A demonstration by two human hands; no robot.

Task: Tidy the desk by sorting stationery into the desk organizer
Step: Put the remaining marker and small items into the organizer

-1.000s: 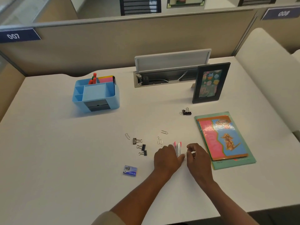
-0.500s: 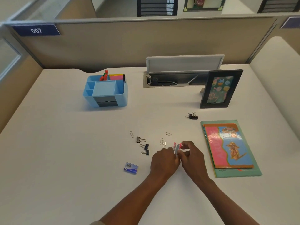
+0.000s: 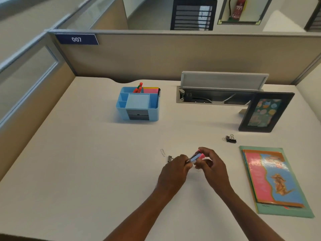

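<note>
I am pinching the pink stapler (image 3: 196, 157) in both hands (image 3: 173, 172) (image 3: 212, 166), its long axis pointing away from the desk organizer (image 3: 138, 105), up-left.

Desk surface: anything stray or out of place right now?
Yes. A binder clip lies alone near the picture frame, and a paper clip sits loose left of the hands, both outside the blue organizer.

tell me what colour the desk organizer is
Light blue, with dark grey drawers in front; organizer, head view.
</note>
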